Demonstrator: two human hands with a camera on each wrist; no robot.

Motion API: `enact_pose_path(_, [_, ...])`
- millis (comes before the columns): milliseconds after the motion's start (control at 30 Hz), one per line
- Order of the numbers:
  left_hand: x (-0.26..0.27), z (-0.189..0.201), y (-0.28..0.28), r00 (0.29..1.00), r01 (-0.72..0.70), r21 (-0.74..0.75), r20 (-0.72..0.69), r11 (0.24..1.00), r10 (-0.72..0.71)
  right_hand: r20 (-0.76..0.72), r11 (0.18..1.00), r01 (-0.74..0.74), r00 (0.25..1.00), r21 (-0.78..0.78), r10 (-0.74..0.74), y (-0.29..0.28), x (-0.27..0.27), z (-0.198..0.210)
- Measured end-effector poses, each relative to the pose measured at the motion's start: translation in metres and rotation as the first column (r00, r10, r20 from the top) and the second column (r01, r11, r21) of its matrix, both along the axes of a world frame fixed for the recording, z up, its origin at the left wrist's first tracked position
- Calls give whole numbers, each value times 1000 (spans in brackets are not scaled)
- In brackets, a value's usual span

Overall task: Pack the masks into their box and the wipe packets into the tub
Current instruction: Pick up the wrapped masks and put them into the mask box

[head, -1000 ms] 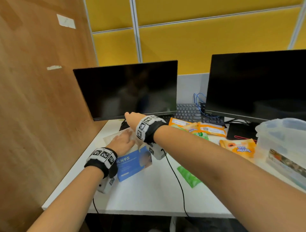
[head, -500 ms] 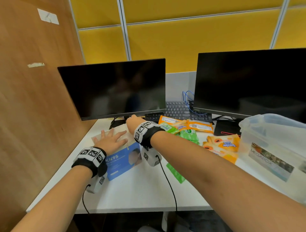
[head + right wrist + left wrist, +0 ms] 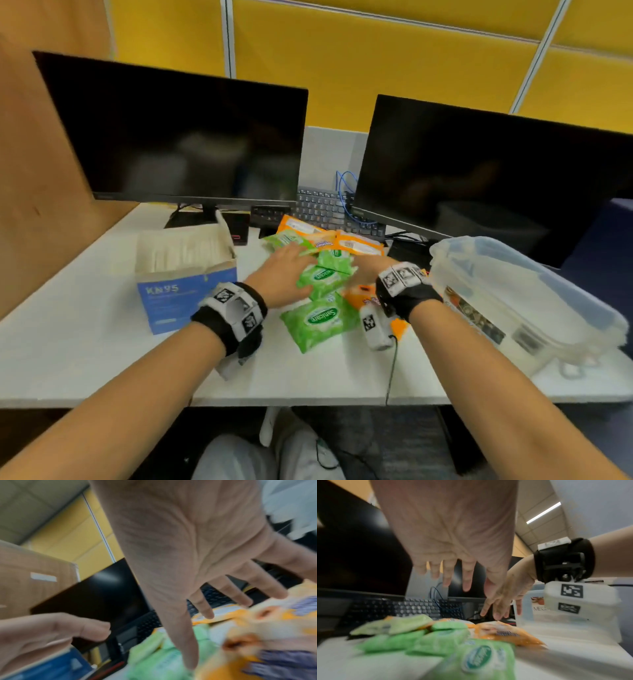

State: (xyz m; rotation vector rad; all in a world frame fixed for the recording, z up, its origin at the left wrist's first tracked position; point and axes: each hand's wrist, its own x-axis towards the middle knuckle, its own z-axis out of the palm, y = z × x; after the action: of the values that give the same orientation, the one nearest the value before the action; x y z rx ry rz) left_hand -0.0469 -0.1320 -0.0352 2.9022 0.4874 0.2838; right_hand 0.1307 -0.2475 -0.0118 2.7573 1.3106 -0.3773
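Hands point(image 3: 284, 270) newly over crinkly packets point(image 3: 322, 318)

Left hand point(image 3: 452, 531): fingers spread, above green packets point(image 3: 436, 639).
Right hand point(image 3: 506, 596): fingers extended, over orange packet point(image 3: 503, 632).
Tub point(image 3: 539, 623): right, behind.

Wrist views motion-blurred: green wipe packets point(image 3: 436, 639) & orange packets point(image 3: 267, 631) smeared, labels unreadable. Right hand point(image 3: 371, 265) fingertips hidden behind wrist band in head view. Tub point(image 3: 513, 294) cut by right edge. Packet contact w/ either hand unclear.
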Motion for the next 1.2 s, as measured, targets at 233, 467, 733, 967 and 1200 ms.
enact_pose_path(233, [43,-56,-33,897,-104,-240,-443,965,-13,-176,985,168,969,-41,-173,-35,11,-81])
enact_pose_path(467, [54,-70,-14,883,-245,-207,-450,947,130,-590,929,271,804,250,-76,-35,16,-87])
enact_pose_path(733, [55,-78,11,890,-313,-317,-426,895,160,-382,846,512,818,145,-430,-32,62,-66])
enact_pose_path(967, [54,-72,19,886,-327,-292,-426,899,184,-356,981,180,923,72,-143,7,15,-74])
enact_pose_path(1200, [44,-70,27,907,-373,-375,-340,849,248,-279,997,81,958,16,-73,4,10,-99])
